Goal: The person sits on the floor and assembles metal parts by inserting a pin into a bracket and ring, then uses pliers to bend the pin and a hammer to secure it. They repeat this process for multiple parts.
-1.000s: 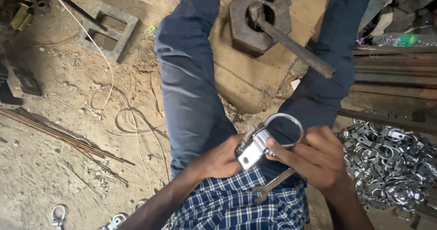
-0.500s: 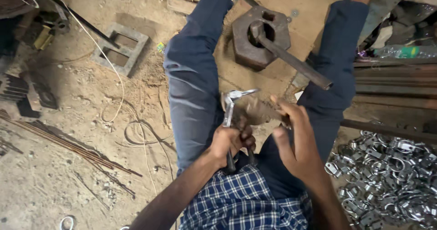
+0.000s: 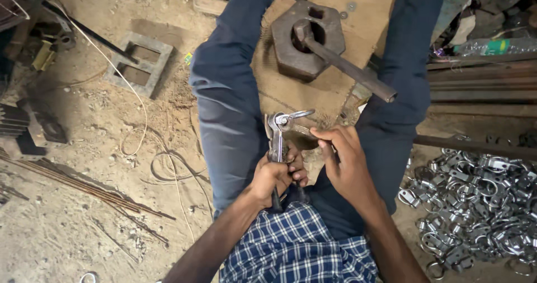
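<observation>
Nearest the camera, the left hand (image 3: 275, 178) was wrapped tight around the handles of a pair of pliers (image 3: 276, 143), squeezing them closed; the pliers stood with their long axis running away from the body, handles toward the checked shirt and jaws pointing out between the knees, seemingly so the grip could be braced against the lap. The jaws pinched a small metal clamp (image 3: 292, 119), its curved wire loop reaching off to the right; it sat above the gap between the thighs, just in front of both hands. The right hand (image 3: 345, 162) was half curled, fingertips pressed on the clamp's flat plate beside the jaws, apparently to steady it; it gripped nothing else. Further right on the ground lay a heap of like clamps (image 3: 475, 204), within easy reach of that hand. Beyond the knees a heavy six-sided iron block (image 3: 291, 53) sat on a board, a steel bar (image 3: 352, 70) slanting out of its hole toward the right.
</observation>
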